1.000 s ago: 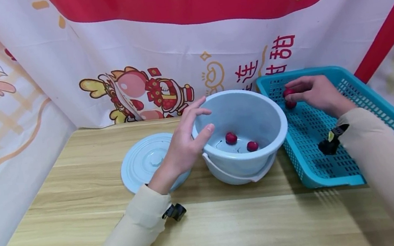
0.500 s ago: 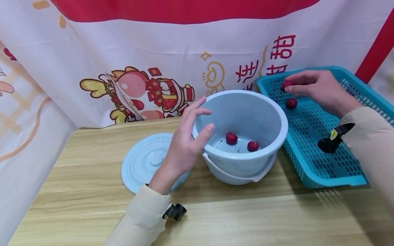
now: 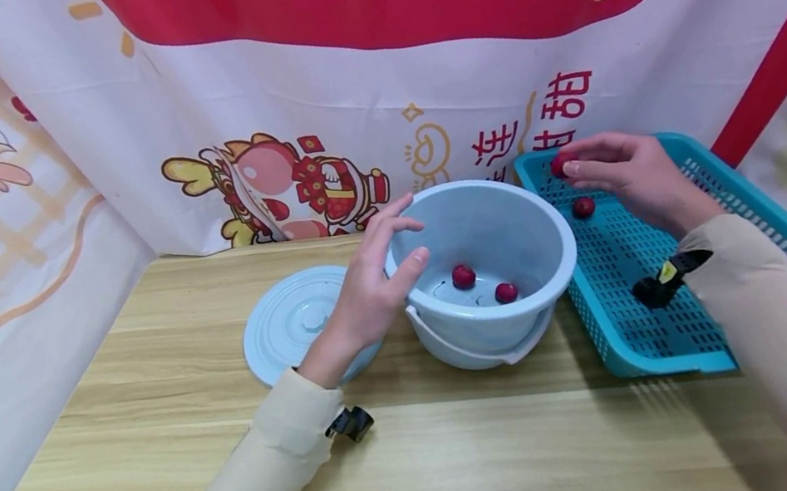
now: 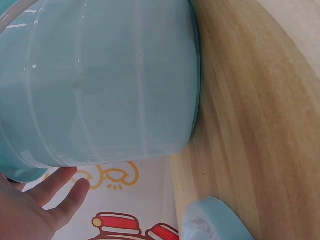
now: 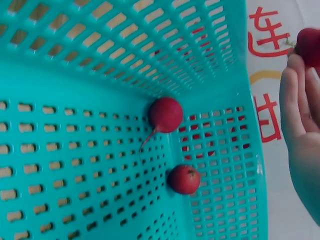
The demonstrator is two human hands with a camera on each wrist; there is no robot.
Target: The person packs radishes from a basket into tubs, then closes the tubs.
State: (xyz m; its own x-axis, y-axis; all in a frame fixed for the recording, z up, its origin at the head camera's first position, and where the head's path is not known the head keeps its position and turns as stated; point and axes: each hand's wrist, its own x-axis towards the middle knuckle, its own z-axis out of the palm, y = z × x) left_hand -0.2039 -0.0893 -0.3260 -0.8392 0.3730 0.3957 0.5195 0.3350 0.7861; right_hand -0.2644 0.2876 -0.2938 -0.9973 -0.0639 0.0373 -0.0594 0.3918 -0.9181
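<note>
My right hand (image 3: 629, 175) pinches a red radish (image 3: 563, 164) between thumb and fingers above the back left part of the teal basket (image 3: 670, 363). In the right wrist view the held radish (image 5: 311, 46) is partly cut off by the frame edge. Two more radishes lie in the basket, one with a thin root tail (image 5: 166, 115) and a smaller one (image 5: 184, 179). My left hand (image 3: 373, 278), fingers loosely spread, is at the left rim of the light blue bucket (image 3: 481, 330). On the bucket's floor sit two radishes, one further back (image 3: 463, 276) and one nearer (image 3: 506, 292).
A round light blue lid (image 3: 284, 328) lies on the wooden table (image 3: 469, 461) left of the bucket, partly behind my left forearm. The bucket's handle (image 3: 511, 356) hangs down its front. A printed cloth (image 3: 343, 101) hangs behind the table.
My right hand has lifted a radish up and slightly left, away from another one that stays in the basket. The left hand and the bucket have stayed in place.
</note>
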